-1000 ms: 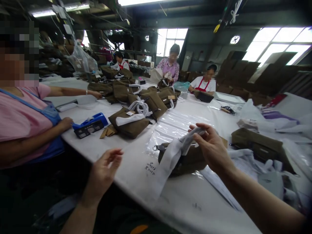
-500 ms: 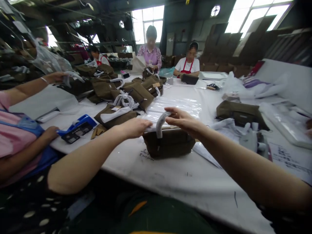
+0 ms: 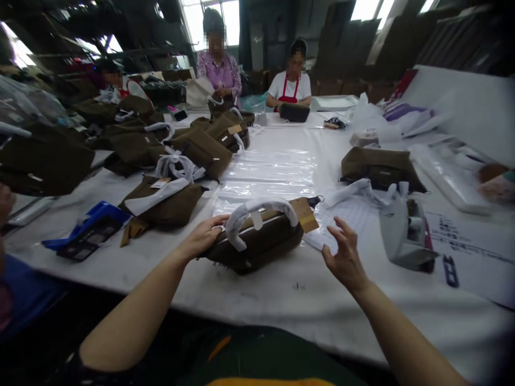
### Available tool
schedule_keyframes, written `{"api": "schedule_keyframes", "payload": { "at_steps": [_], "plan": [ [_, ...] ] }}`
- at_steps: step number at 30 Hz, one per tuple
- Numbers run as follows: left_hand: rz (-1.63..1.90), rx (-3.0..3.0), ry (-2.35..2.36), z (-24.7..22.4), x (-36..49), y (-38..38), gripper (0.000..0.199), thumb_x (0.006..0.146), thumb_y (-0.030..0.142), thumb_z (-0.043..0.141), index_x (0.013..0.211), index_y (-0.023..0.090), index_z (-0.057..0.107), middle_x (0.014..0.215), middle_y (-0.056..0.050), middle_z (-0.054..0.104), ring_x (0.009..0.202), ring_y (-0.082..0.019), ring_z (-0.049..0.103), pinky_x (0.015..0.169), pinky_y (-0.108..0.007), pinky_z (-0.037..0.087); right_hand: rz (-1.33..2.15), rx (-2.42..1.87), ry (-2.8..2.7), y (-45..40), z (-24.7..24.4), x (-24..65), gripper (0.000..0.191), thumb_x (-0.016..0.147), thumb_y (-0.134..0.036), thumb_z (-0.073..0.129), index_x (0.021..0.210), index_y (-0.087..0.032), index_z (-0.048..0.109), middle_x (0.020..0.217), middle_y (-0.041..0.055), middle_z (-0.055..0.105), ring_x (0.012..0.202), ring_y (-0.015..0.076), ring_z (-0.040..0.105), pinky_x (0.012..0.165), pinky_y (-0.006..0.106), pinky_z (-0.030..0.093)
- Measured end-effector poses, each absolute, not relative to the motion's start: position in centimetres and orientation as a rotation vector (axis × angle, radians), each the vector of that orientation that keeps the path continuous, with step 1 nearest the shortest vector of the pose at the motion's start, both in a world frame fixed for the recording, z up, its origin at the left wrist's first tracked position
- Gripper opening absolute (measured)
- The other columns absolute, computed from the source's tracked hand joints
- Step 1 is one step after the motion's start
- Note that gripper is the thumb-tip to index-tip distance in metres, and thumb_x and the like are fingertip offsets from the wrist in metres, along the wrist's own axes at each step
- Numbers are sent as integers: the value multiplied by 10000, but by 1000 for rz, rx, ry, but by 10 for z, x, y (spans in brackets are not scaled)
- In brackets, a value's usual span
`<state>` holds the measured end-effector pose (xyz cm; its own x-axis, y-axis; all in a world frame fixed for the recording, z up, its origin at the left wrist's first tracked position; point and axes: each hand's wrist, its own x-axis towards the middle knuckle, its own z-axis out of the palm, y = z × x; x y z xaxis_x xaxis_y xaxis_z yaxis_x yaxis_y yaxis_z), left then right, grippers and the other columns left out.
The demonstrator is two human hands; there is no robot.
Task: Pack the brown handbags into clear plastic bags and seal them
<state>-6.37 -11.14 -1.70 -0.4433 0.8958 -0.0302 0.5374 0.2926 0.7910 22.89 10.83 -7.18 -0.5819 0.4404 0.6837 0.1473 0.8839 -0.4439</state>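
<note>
An olive canvas bag [image 3: 253, 246] lies on the white table in front of me, its zip facing up. Its handle [image 3: 257, 212] is wrapped in white padding and arches over the top. A brown card tag [image 3: 304, 214] hangs at the bag's right end. My left hand [image 3: 201, 237] grips the bag's left end beside the handle. My right hand [image 3: 345, 252] is off the bag to its right, fingers spread, holding nothing, above a white perforated sheet [image 3: 346, 217].
Several olive bags with white wrapping lie at the left, beside a blue and black plastic case [image 3: 90, 230]. A clear plastic sheet [image 3: 269, 171] covers the table's middle. To the right are another olive bag [image 3: 378, 169], a white holder [image 3: 400, 230] and printed paper [image 3: 466, 246]. Co-workers sit across the table.
My right hand has let go of the bag and moved right, its fingers spread. The bag now shows its handle arching up and its tag. The whole view has tilted and shifted as my head turned.
</note>
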Motion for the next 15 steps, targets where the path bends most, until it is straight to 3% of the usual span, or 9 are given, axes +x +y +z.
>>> {"api": "schedule_keyframes", "payload": {
  "at_steps": [3, 7, 9, 11, 15],
  "plan": [
    [1162, 1272, 2364, -16, -62, -114, 333, 813, 224, 432, 1100, 171, 593, 1094, -63, 623, 1022, -210, 569, 891, -333, 447, 434, -354, -2211, 128, -86, 210, 489, 798, -130, 539, 1238, -318, 438, 1360, 89, 341, 1204, 294, 395, 891, 520, 466],
    [1455, 1779, 2837, -7, -27, -127, 226, 784, 177, 565, 1002, 207, 619, 987, -57, 628, 951, -200, 568, 885, -346, 444, 542, -270, -2142, 140, -77, 190, 215, 825, -178, 557, 993, -293, 625, 1147, 64, 544, 1016, 235, 542, 822, 432, 512],
    [1197, 2250, 2666, -1, 2, -124, 283, 769, 146, 605, 1033, 247, 609, 964, -32, 642, 935, -190, 571, 873, -329, 444, 557, -193, -2117, 144, -69, 188, 183, 821, -158, 565, 926, -289, 640, 1025, 41, 613, 945, 215, 573, 820, 421, 504],
    [806, 2393, 2562, 5, 28, -109, 357, 799, 174, 592, 1147, 244, 555, 1062, -43, 638, 1028, -212, 547, 922, -348, 410, 570, -148, -2064, 147, -55, 187, 181, 812, -140, 569, 911, -281, 626, 955, 27, 648, 941, 216, 580, 848, 436, 485],
    [399, 2031, 2767, 8, 48, -69, 547, 805, 292, 605, 1281, 92, 425, 1304, -172, 479, 1246, -315, 376, 1031, -426, 290, 706, -56, -2046, 164, -12, 174, 212, 825, -168, 540, 1010, -267, 570, 1045, 45, 632, 1043, 225, 551, 914, 448, 446]
  ]
}}
